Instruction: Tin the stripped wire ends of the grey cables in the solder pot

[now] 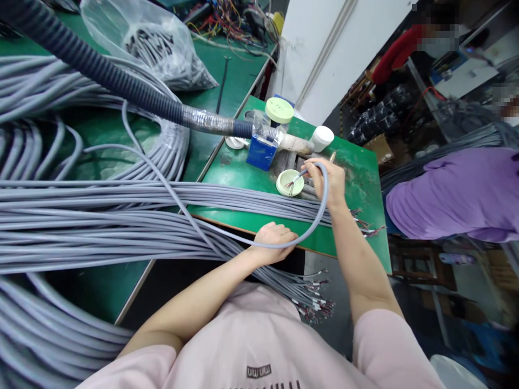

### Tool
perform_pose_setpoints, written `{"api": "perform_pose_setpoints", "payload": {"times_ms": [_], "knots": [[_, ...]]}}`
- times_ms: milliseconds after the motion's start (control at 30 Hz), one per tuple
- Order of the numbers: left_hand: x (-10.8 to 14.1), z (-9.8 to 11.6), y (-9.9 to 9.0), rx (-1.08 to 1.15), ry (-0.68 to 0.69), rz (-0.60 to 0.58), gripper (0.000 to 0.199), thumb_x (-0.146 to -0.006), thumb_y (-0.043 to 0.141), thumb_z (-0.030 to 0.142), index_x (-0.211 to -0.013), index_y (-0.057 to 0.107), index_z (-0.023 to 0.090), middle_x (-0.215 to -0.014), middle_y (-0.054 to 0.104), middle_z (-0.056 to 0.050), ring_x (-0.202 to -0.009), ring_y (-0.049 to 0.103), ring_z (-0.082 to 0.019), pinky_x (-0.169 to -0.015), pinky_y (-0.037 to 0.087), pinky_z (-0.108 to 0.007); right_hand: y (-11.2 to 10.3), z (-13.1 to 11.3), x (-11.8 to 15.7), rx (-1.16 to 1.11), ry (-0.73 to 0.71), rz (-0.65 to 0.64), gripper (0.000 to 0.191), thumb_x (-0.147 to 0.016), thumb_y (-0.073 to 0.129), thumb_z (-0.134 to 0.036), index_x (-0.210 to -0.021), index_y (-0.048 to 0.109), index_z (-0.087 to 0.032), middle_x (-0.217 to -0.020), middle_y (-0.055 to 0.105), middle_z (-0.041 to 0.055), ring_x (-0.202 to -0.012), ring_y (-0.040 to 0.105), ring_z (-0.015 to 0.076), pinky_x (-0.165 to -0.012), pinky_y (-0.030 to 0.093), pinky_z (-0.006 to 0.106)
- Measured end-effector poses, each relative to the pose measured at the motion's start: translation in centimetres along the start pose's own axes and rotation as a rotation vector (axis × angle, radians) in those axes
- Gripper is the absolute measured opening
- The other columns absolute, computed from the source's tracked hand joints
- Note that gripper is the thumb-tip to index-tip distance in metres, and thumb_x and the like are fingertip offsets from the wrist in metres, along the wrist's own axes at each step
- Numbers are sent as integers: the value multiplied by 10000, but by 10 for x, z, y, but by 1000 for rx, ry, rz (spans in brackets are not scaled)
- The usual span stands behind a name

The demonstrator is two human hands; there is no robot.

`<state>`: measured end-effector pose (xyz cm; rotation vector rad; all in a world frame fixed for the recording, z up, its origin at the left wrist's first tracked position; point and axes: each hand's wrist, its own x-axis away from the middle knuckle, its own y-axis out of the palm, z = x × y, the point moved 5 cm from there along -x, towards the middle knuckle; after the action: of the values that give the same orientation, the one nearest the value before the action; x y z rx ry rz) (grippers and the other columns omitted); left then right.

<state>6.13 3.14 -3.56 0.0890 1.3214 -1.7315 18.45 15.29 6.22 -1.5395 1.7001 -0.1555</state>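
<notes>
One grey cable (322,213) in right hand (326,183), apparently

The pink T-shirt (259,346) seems to read "MIU MIU", upside down from here.

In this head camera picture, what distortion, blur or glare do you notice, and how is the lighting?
Head view: the wide lens makes the grey cables bow toward the edges; the lighting is fairly even, with only a soft shine on the plastic bag; a pixelated blur covers part of the top right corner; the right hand looks sharp.
</notes>
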Motion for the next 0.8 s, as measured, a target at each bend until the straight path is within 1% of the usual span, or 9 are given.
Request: {"api": "perform_pose_setpoints", "payload": {"times_ms": [100,167,233,333,467,567,800], "knots": [[0,0,0,-2,-11,-15,267,-933,443,296,-769,620,183,-662,626,-13,-650,557,-135,-576,261,-320,-18,-1,-5,-23,-6,95,266,-865,570,-435,-859,679,-193,-780,716,25,-629,683,157,-617,576,289],[0,0,0,6,-27,-37,265,-937,440,314,-809,637,191,-677,637,-15,-654,564,-138,-585,275,-315,-33,2,-10,-24,-14,164,255,-872,565,-432,-864,672,-200,-780,713,16,-632,686,151,-624,586,290],[0,-1,0,34,-53,-47,254,-941,437,323,-873,652,204,-695,648,-11,-658,570,-134,-604,298,-306,-46,9,-15,-10,-24,211,253,-880,556,-430,-860,665,-202,-773,705,8,-637,687,145,-633,591,291],[0,-1,-1,83,-50,-30,245,-945,432,307,-923,652,201,-711,658,-8,-669,579,-125,-603,306,-297,-59,26,-22,15,-22,230,243,-888,548,-417,-863,657,-201,-762,697,-3,-637,684,134,-645,592,290],[0,-1,-1,63,-32,-9,252,-945,440,316,-897,658,198,-689,652,-9,-661,574,-130,-581,274,-313,-63,46,-30,34,5,231,227,-883,555,-391,-832,647,-190,-734,686,-3,-604,676,130,-615,584,281],[-1,-1,-1,49,-35,-7,257,-946,438,317,-888,660,200,-676,647,-7,-650,567,-130,-582,267,-318,-62,59,-33,42,39,223,208,-867,568,-366,-803,645,-183,-718,685,2,-595,675,138,-592,579,279],[-2,0,-1,37,-41,-24,261,-945,433,301,-871,658,191,-659,631,-3,-636,557,-123,-578,270,-317,-58,86,-36,52,74,207,173,-842,570,-324,-773,649,-186,-715,690,9,-597,669,147,-592,577,292]]}}
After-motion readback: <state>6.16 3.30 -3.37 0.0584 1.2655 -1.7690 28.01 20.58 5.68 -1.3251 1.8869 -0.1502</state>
